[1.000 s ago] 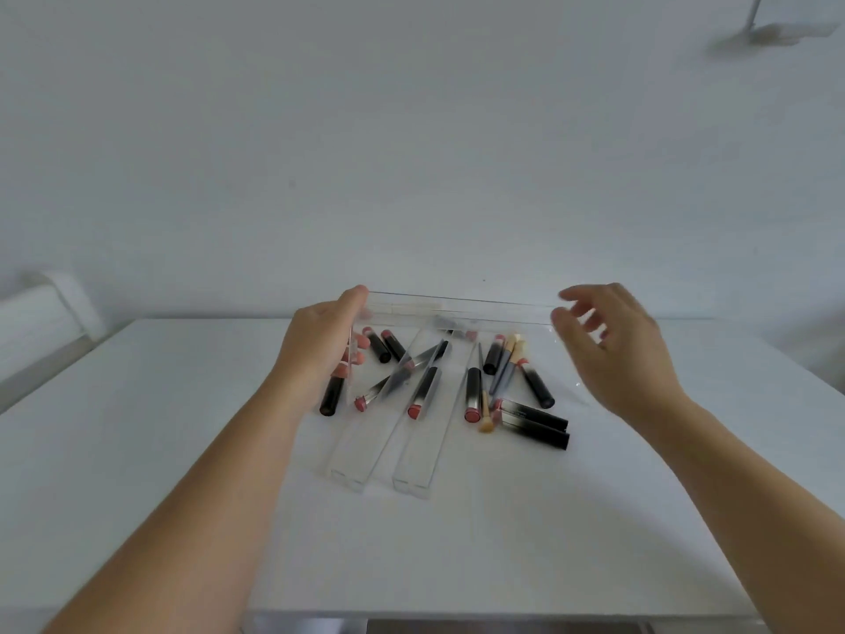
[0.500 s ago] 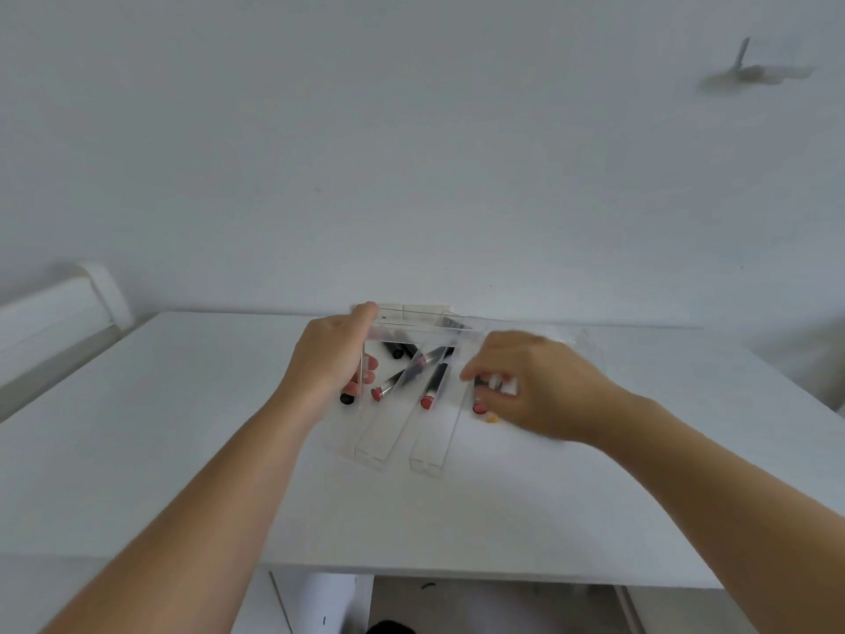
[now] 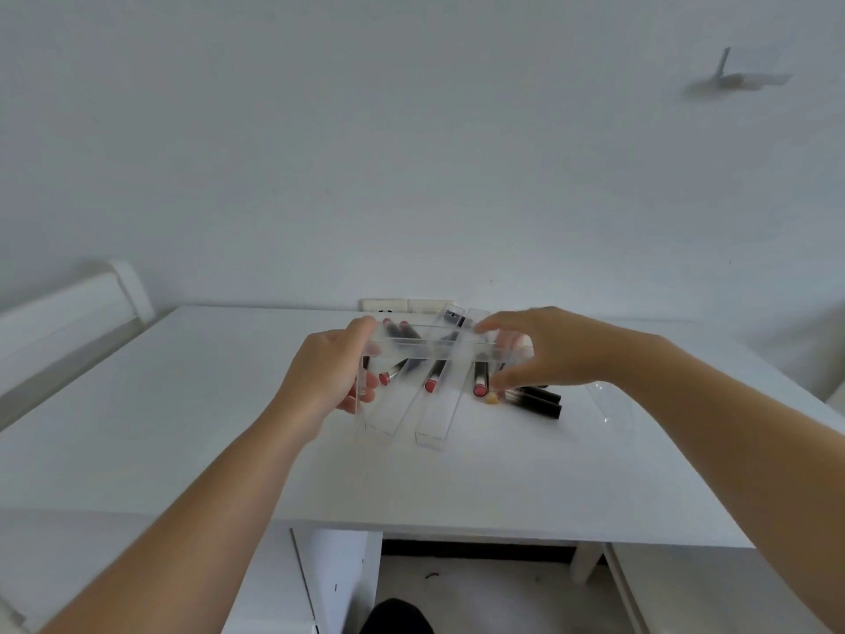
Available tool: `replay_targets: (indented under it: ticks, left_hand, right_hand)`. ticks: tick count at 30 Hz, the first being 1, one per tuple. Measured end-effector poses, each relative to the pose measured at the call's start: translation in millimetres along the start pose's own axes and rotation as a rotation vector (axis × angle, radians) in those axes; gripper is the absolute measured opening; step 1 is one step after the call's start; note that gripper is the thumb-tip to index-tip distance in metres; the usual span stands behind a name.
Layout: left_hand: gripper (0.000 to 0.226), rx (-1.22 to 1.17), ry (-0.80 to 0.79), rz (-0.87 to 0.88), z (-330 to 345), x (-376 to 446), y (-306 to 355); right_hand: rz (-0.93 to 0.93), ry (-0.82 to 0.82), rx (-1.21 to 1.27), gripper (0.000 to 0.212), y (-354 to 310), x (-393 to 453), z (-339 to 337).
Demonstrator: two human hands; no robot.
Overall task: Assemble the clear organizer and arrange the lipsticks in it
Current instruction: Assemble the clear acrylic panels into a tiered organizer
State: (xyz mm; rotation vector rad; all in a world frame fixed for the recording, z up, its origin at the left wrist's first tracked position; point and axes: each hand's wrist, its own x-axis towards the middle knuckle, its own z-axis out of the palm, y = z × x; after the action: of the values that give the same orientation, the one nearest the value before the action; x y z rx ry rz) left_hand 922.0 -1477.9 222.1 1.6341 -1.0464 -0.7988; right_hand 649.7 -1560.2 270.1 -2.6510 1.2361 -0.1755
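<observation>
Hands grip clear organizer piece [image 3: 430,347] above lipsticks [image 3: 479,382]; left hand [image 3: 327,375] one end; right hand [image 3: 544,354] other.

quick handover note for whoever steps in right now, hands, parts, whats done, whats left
Left hand grips the left end of the clear tray, held above the table.
Right hand has its fingers on the tray's right part; the grip is blurred.
Two clear dividers and the lipsticks lie loose on the table under the tray; another clear piece lies to the right.
Done: nothing assembled.
Left: fit the dividers, then arrange the lipsticks.
</observation>
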Motion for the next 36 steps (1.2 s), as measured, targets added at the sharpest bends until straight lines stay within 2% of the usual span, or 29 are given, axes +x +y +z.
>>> replay_targets:
  ticks: [4,8,12,15,21,27,31,36]
  left_hand:
    - [0.052,0.097,-0.017,0.020,3,-5,-9]
    - [0.056,0.126,-0.014,0.023,-4,-6,-15]
    - [0.054,0.106,-0.015,0.011,-11,-8,-20]
    - [0.046,0.079,0.004,0.018,-13,-10,-23]
    - [0.047,-0.027,0.016,-0.009,-9,0,-32]
    - [0.059,-0.160,0.062,-0.009,-2,11,-52]
    - [0.049,-0.178,0.080,0.007,1,14,-56]
    - [0.046,-0.112,0.081,0.077,0,10,-55]
  right_hand:
    - [0.000,-0.007,0.094,0.050,12,-2,14]
    - [-0.012,-0.049,0.161,0.042,8,4,18]
    - [-0.008,-0.010,0.239,0.017,0,27,10]
    - [-0.075,0.050,0.104,0.015,-3,60,7]
    - [-0.196,-0.049,-0.228,0.025,-24,118,20]
    - [-0.305,-0.140,-0.548,0.026,-41,143,40]
    - [-0.357,-0.084,-0.744,0.025,-42,152,38]
    - [-0.350,0.008,-0.787,0.032,-36,155,26]
